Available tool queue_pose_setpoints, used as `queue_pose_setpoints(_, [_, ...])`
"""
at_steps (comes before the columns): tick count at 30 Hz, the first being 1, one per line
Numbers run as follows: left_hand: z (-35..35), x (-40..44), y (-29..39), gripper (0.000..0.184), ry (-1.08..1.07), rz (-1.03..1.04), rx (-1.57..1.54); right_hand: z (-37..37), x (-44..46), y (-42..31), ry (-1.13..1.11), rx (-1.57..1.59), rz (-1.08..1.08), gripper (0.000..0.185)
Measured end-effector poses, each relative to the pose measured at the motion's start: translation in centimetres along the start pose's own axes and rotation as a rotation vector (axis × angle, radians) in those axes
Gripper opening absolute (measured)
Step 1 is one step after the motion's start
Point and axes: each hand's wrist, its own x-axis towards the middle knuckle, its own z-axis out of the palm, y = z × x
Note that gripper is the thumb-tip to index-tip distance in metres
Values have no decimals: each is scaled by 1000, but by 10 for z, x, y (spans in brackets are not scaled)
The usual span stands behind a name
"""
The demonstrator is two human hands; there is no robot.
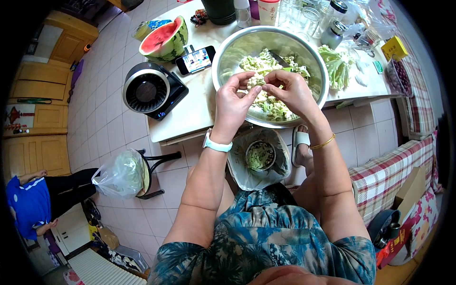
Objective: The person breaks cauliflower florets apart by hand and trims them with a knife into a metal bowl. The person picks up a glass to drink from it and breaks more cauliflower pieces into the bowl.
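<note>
A large metal bowl (309, 53) stands on the table, filled with cauliflower pieces (276, 110). Over it, my left hand (232, 102) pinches a cauliflower floret (258, 81) between thumb and fingers. My right hand (289, 91) grips the same floret from the other side, its fingertips close to my left thumb. Behind my hands, a dark blade-like tool (279, 58) leans among the pieces; its far end is hidden. To the right of the bowl lies a leafy cauliflower head (338, 66).
Left of the bowl are a propped phone (196, 60), a black fan-like device (151, 90) and a cut watermelon (172, 40). Bottles and jars (304, 21) crowd the back. Below the table edge sits a lined bin (237, 166). A person (31, 204) stands far left.
</note>
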Motion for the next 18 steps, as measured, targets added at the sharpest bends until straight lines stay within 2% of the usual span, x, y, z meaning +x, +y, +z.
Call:
queue_pose_setpoints(4, [-2, 0, 4, 40, -8, -50, -66, 0, 0, 1, -49, 78, 107, 23])
queue_pose_setpoints(6, [-7, 2, 2, 39, 28, -19, -32, -9, 4, 10, -36, -21, 72, 23])
queue_pose_setpoints(7, [-10, 3, 2, 39, 64, 13, 3, -15, 5, 13, 0, -148, 34, 24])
queue_pose_setpoints(10, [-26, 7, 1, 34, 222, 104, 64, -42, 1, 10, -100, -525, 176, 25])
queue_pose_setpoints(12, [-34, 7, 1, 29, 260, 92, 57, -47, -4, 21, -100, -616, 200, 21])
queue_pose_setpoints(14, [-40, 5, -2, 25, 248, 92, 100, -46, -6, 27, -70, -917, 211, 19])
queue_pose_setpoints(16, [-44, 2, -4, 23, 220, 50, 202, -37, -7, 26, -2, -971, 171, 20])
queue_pose_setpoints(18, [-45, 0, -4, 21, 196, 10, 300, -26, -2, 31, 202, -798, -137, 20])
